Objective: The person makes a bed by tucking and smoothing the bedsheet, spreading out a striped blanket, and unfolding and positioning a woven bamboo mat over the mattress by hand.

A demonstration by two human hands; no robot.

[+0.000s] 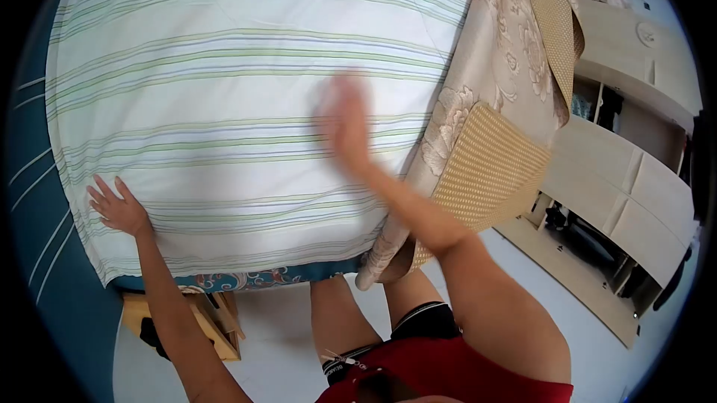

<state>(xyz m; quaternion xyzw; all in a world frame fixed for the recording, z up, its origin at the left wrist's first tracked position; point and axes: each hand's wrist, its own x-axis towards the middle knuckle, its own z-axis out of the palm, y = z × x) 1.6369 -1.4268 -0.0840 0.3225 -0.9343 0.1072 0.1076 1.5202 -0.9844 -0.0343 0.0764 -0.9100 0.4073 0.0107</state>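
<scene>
Fingers of left hand point(122, 210) splayed, gripping nothing; right hand point(346, 123) blurred, finger state can't be told. Striped sheet point(246, 108) lies beneath both, left of floral cover point(504, 44); its banding runs toward that cover, whose length borders it. Right hand nearer the cover.

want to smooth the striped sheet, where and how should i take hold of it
I'd pinch the striped sheet by its near edge, left of the beige floral cover, coming from the near side. The sheet lies mostly flat, offering little to grasp mid-surface, but that edge is exposed above the blue patterned fabric.
</scene>
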